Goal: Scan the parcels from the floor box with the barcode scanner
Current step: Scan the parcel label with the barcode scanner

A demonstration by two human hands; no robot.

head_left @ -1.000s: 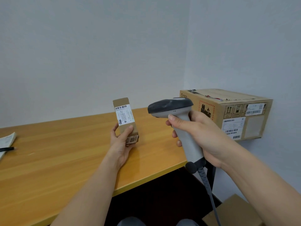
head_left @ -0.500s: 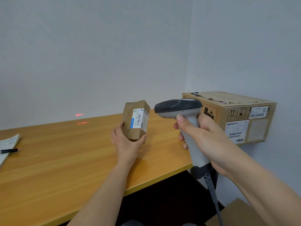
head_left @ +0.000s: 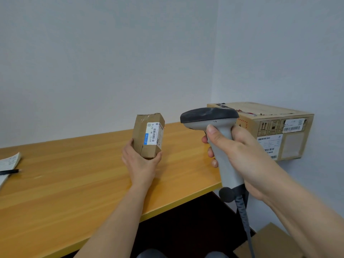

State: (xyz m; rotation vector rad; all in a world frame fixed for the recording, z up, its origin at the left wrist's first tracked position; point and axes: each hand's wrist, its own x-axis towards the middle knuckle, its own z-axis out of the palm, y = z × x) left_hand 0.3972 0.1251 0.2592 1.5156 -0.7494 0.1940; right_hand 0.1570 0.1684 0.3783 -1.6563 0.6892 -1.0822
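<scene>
My left hand (head_left: 142,163) holds a small brown cardboard parcel (head_left: 141,135) upright above the wooden table (head_left: 74,183). Its white label with a barcode and a blue strip faces right, toward the scanner. My right hand (head_left: 240,155) grips the handle of a grey barcode scanner (head_left: 210,118) with a dark head, index finger at the trigger. The scanner head sits just right of the parcel and points left at it. A grey cable hangs down from the handle. A flap of the floor box (head_left: 268,241) shows at the bottom right.
A large cardboard box (head_left: 290,144) with shipping labels stands at the table's right end, against the wall. A notepad (head_left: 9,164) with a black pen (head_left: 9,171) lies at the left edge. Grey walls close the back and right.
My left hand has turned the parcel so that another label faces the scanner. The red scan spots seen on the wall and table half a second ago are gone.
</scene>
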